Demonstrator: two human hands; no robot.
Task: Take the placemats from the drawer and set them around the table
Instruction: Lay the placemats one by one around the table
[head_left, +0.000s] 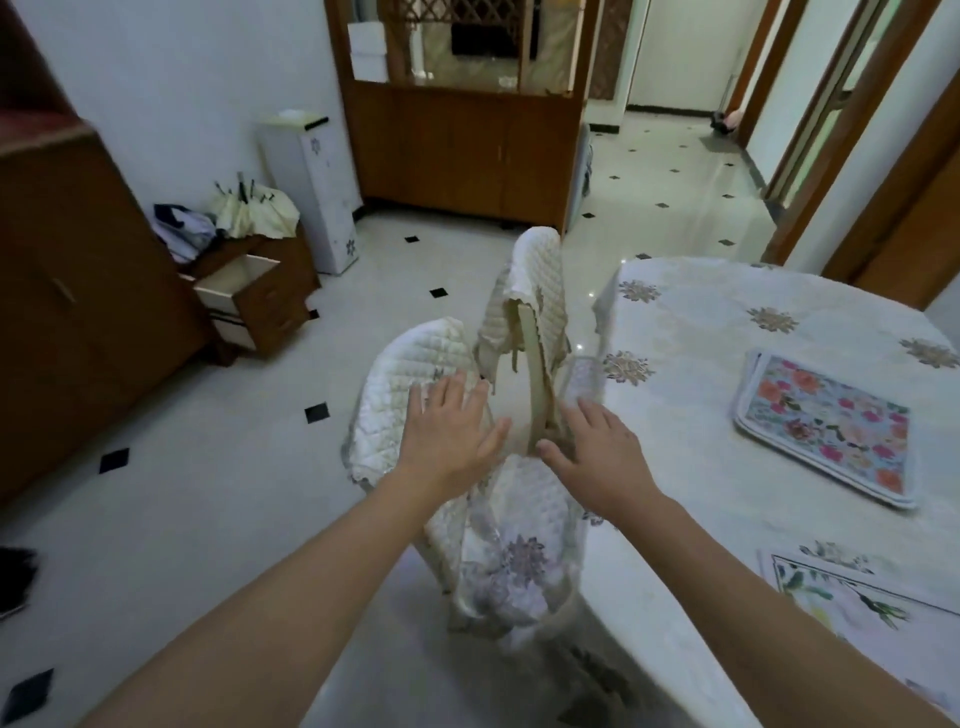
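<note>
Wooden drawer (244, 291) stands pulled open far to my left, its inside too dim to read, while my left hand (452, 434) and right hand (597, 452) hover flat and empty over the quilted chairs (415, 374). Right of both hands, the floral placemat (826, 426) lies on the table (675, 467), long axis running away from me, nearer my right hand. A second placemat (857, 597) is cut off at the frame's edge.

Head view, forward and down.
</note>
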